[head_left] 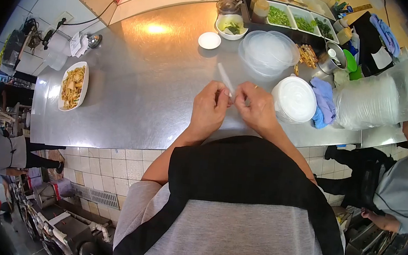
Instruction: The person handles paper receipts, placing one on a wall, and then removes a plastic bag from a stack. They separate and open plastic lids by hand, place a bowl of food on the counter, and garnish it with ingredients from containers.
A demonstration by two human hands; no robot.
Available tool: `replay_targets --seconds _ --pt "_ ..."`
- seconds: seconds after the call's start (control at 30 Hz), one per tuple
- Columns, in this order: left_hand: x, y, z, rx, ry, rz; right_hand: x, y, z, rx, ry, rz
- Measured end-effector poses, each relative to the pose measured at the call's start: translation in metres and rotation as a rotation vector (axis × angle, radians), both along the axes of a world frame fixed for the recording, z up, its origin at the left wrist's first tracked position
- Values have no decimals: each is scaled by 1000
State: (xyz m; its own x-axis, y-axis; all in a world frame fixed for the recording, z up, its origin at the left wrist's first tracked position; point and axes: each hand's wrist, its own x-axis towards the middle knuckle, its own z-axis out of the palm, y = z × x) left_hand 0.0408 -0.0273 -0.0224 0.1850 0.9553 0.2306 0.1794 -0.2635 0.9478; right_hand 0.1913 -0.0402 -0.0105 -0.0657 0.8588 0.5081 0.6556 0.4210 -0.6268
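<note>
Head view shows the left hand (209,107) and the right hand (255,107) close together above the table (143,97), fingers of both pinched around the near end of a thin whitish strip (224,75). Its free end points away from the body; the double pinch probably keeps so light a thing steady. Just beside the right hand, a lidded tub (297,98) limits the room. Beyond lie clear round lids (269,50); well apart, leftward, stands a noodle bowl (86,82).

The table (139,87) lies open from the bowl (86,82) to the left hand (210,107). A tub (294,100) blocks passage beside the right hand (255,104).
</note>
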Motion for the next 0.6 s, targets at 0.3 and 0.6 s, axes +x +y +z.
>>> replay_targets --seconds 0.3,0.6 --pt "-24 32 22 437 112 198 152 70 -20 -397 768 -107" --pt "97 115 21 1110 612 -219 215 122 -68 -716 651 -319"
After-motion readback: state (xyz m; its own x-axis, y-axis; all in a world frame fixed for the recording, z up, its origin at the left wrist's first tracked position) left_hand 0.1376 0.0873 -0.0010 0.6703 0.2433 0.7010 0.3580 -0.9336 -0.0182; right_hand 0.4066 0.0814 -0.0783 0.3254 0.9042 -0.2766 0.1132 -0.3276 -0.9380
